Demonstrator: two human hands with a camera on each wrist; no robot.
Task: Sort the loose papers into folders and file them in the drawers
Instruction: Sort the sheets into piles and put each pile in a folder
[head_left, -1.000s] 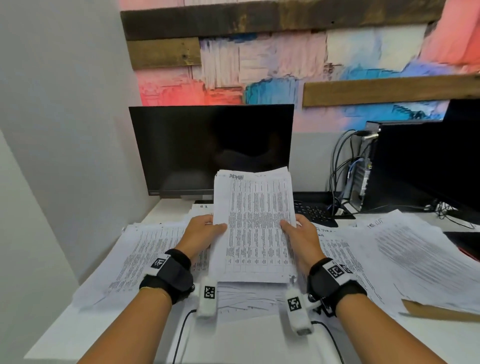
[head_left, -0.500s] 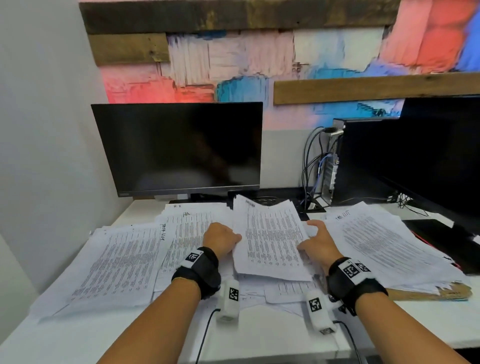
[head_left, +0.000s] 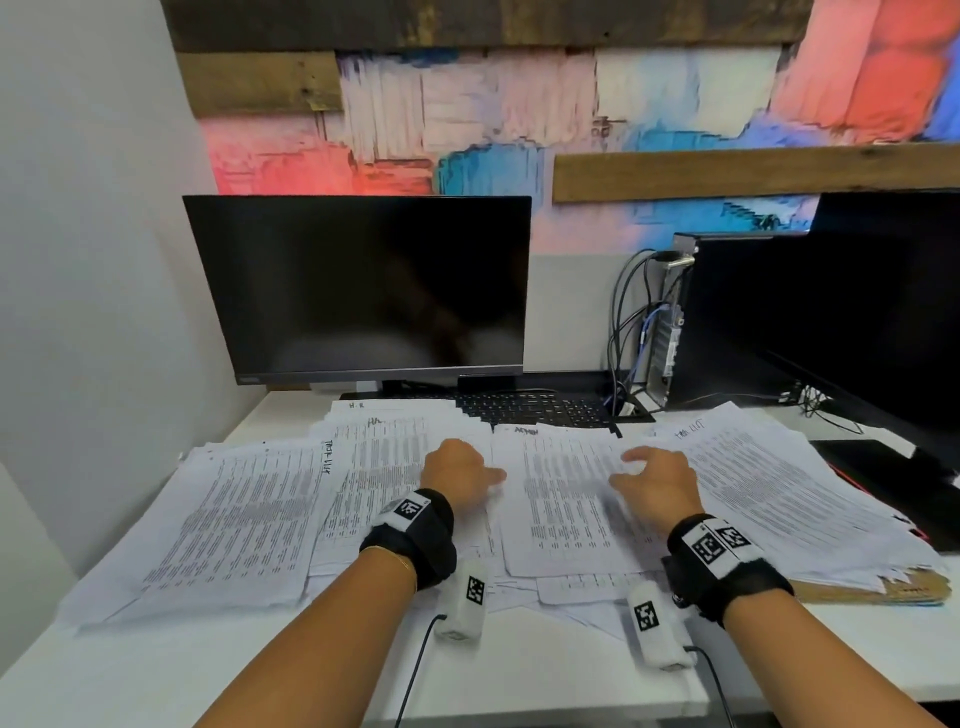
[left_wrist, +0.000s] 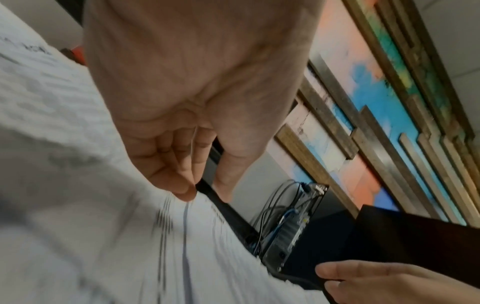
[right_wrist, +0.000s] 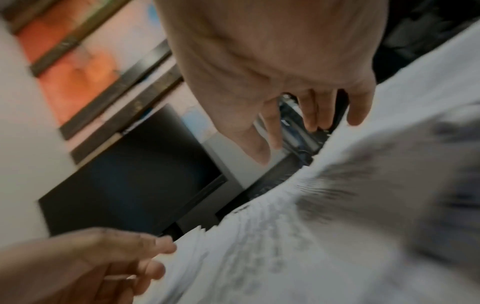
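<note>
Printed papers cover the white desk (head_left: 156, 670) in several piles. The middle stack (head_left: 563, 509), with a handwritten heading, lies flat between my hands. My left hand (head_left: 457, 475) hovers at its left edge with fingers loosely curled and the thumb pointing over the paper; in the left wrist view this hand (left_wrist: 202, 189) holds nothing thick. At the stack's right edge my right hand (head_left: 652, 480) hangs with fingers spread, and the right wrist view shows that hand (right_wrist: 306, 133) just above the sheets. A brown folder (head_left: 883, 592) lies under the right pile (head_left: 779, 483).
A dark monitor (head_left: 363, 286) stands behind the papers, with a black keyboard (head_left: 540, 408) half covered by them. A computer case (head_left: 670, 322) with cables and a second dark screen (head_left: 857, 312) fill the right. A grey wall closes the left side.
The stack I held upright with both hands has come down flat onto the desk. Both hands have let go of it and now hang at its edges.
</note>
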